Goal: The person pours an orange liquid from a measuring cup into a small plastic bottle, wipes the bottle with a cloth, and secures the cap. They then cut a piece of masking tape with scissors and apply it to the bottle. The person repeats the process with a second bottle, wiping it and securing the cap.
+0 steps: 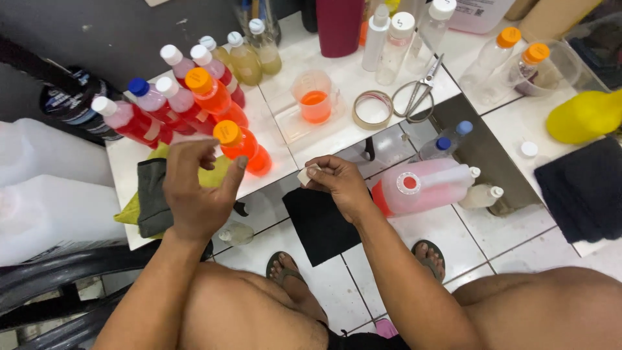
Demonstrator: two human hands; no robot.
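Left hand [194, 188] hangs released beside the orange-capped bottle [241, 144]; right hand [337, 181] pinches a small white cap [304, 175]. A careless nudge could topple that bottle.

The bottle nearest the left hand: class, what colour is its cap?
Orange, seen in the head view: the bottle of orange liquid sits just beyond the left hand.

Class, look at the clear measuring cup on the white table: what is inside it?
The measuring cup holds orange liquid in its lower part; the upper part looks empty. It stands in a shallow clear tray. Whether anything lies under the liquid cannot be seen.
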